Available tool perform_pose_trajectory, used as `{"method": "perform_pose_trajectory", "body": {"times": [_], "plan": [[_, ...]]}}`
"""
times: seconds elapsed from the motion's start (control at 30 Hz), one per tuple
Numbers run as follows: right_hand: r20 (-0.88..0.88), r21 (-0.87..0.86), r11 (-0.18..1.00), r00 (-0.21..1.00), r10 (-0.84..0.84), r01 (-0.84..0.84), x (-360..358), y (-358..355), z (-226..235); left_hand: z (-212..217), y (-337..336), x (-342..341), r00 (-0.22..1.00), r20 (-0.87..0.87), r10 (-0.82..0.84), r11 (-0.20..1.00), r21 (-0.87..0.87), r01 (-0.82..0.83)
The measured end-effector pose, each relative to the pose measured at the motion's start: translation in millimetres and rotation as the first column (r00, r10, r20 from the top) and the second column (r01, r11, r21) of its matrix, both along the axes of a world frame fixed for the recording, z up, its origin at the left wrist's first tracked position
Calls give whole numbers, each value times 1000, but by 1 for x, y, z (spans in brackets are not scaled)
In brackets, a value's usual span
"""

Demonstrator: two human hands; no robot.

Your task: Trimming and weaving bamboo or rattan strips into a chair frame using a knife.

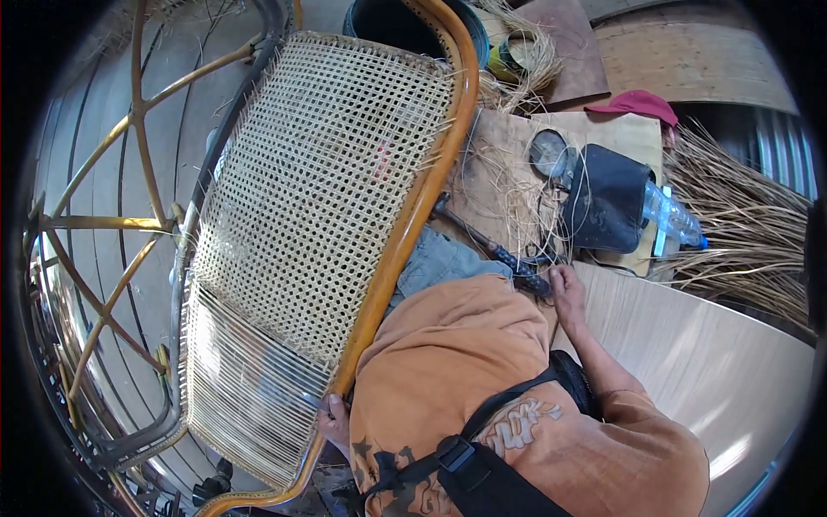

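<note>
A large rattan chair frame [392, 267] leans in front of me, with an open-weave cane panel [319, 172] stretched across it. The panel's upper part is woven into a mesh; its lower part shows parallel strands [250, 379] only. Cane ends stick out along the rim. Low on the frame's right side, my left hand [333, 420] is closed at the wooden rail. Over at the right, my right hand [568, 297] has its fingers curled beside the grip of a hammer [491, 244]. Thin loose cane strands [525, 202] lie close to it; what its fingers hold is too small to make out.
A board [482, 155] carries a black container [607, 198], a round metal tin [551, 153] and a plastic bottle [676, 220]. Beyond are a red cap [637, 105], a rattan bundle [741, 224] and a dark bucket [379, 21]. Bare rattan poles [138, 112] stand left.
</note>
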State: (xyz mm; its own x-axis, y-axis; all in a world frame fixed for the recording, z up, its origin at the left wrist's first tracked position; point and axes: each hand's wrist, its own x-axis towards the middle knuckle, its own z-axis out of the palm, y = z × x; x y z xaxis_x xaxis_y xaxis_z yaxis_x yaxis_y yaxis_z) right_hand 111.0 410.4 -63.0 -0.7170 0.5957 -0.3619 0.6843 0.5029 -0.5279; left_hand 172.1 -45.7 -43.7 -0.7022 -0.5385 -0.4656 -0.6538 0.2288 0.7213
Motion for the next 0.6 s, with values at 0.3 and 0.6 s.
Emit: {"method": "perform_pose_trajectory", "body": {"times": [0.3,0.6], "plan": [[266,-106,876,836,480,-470,1,-27,-22,-13,-11,5,1000,6,-21,999,24,21],[-14,231,908,932,363,-350,-5,-21,-41,-27,-18,16,998,-58,-17,999,38,20]]}}
